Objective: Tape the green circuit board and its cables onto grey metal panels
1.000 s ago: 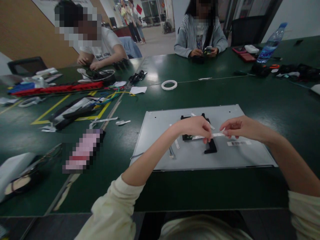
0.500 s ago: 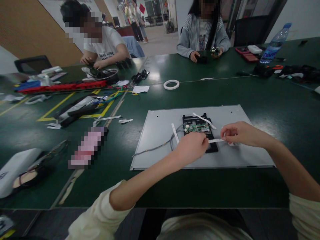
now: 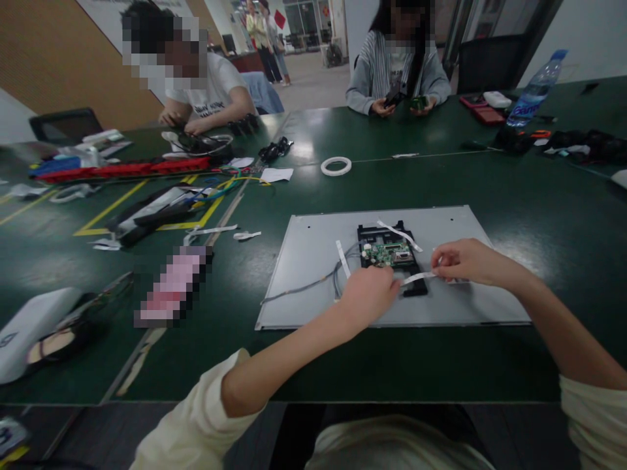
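Note:
A grey flat panel (image 3: 304, 261) lies on the table in front of me. On it sits a black plastic frame (image 3: 419, 287) bearing a green circuit board (image 3: 385, 253), with a grey cable (image 3: 306, 288) running off to the left. My left hand (image 3: 371, 294) and my right hand (image 3: 458, 260) are both closed, pinching a white tape strip (image 3: 417, 278) stretched between them over the frame's near edge. One more tape strip (image 3: 399, 235) crosses the frame's far side, and another tape strip (image 3: 343, 258) lies over the cable. The left fingertips are partly hidden.
Left of the panel lie a phone (image 3: 174, 287), a white case-like object (image 3: 34, 326) and tape scraps (image 3: 247, 235). Beyond the panel rests a white tape roll (image 3: 336, 166). Two people sit across the table. A water bottle (image 3: 536, 91) stands at the far right.
My left hand has shifted slightly left and down, uncovering more of the circuit board. The strip between my hands now bends a little. Across the table, one person's hands have moved.

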A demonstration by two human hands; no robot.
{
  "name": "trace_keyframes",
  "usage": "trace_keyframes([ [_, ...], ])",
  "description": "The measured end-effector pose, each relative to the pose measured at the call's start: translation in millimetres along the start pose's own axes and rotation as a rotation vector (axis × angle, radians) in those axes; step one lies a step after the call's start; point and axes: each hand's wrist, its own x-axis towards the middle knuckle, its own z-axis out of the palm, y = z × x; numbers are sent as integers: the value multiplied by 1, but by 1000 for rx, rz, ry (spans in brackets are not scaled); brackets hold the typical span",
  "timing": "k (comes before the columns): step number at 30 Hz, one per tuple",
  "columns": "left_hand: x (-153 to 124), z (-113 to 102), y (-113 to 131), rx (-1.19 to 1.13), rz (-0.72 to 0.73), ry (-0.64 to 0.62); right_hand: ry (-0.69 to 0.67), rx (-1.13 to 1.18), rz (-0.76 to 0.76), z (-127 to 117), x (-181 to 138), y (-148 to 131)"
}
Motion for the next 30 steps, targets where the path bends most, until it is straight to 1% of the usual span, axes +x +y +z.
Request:
trace_keyframes([
  [4,-3,6,3,66,11,39,83,-87,-40,8,-4,3],
  [9,-4,8,3,89,23,53,217,-194,-71,19,-9,2],
  [13,-6,8,1,72,21,59,266,-226,-79,20,-14,-3],
  [16,-7,7,-1,25,42,58,262,-147,-67,19,-19,-6],
  [18,-8,6,-3,-13,60,52,247,-134,-94,20,-22,-6],
  [21,-8,7,-5,-16,39,67,227,-234,-210,24,-24,-3],
  [23,-8,8,-6,-3,26,81,203,-293,-261,28,-23,0],
  [26,-8,9,-8,-22,45,82,187,-315,-261,31,-22,3],
  [30,-8,9,-10,-65,50,98,226,-305,-266,31,-23,0],
])
